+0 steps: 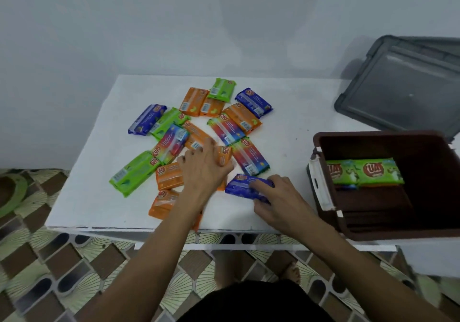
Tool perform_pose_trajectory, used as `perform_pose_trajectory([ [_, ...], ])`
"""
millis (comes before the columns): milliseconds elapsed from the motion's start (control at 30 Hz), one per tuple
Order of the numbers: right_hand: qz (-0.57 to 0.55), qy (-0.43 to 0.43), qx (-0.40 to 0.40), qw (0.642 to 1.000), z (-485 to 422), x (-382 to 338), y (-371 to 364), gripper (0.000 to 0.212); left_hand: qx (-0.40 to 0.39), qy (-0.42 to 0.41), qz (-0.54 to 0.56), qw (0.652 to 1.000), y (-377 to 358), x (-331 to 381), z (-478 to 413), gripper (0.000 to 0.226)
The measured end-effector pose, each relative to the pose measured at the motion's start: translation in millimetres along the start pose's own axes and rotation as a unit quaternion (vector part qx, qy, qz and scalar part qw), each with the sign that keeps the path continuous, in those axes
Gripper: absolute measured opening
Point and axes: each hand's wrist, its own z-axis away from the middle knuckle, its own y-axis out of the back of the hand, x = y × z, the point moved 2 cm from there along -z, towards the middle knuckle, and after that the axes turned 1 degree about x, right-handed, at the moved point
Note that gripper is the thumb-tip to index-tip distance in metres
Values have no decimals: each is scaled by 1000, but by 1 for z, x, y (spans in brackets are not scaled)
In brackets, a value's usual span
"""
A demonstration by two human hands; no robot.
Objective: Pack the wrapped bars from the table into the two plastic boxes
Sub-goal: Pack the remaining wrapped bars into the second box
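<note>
Several wrapped bars in orange, green, blue and rainbow wrappers lie scattered on the white table [99, 197]. My left hand [202, 172] lies over the pile's near part, its fingers and thumb round an orange bar [223, 156]. My right hand [278, 199] pinches a blue bar [240, 186] lying on the table near the front edge, fingers on top and thumb at its near side. At the right stands an open brown plastic box [373, 139] with two green bars [366, 172] lying side by side inside. No second box shows.
A grey lid [398, 85] leans at the back right behind the brown box. A white latch [321, 184] hangs on the box's left wall. A white wall stands behind the table; patterned floor tiles and a green ring lie below.
</note>
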Motion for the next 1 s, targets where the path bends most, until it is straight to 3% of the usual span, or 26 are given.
perform_pose_trajectory([
  [100,-25,18,82,996,4,-3,24,35,-9,-6,167,986,17,0,7,83],
  [200,-80,42,116,989,9,0,51,36,7,-53,280,958,34,12,12,80],
  [367,-163,73,207,962,28,25,103,26,6,-87,454,887,58,49,21,50],
  [533,-281,8,263,923,50,90,139,14,8,-49,587,808,52,103,25,50],
  [633,-358,-42,249,899,63,137,148,14,-13,-15,662,749,36,139,32,49],
  [733,-403,-59,199,891,70,176,147,15,-31,6,694,719,16,170,40,53],
  [1000,-437,-89,-7,895,37,209,119,19,-15,41,692,721,-10,196,52,49],
])
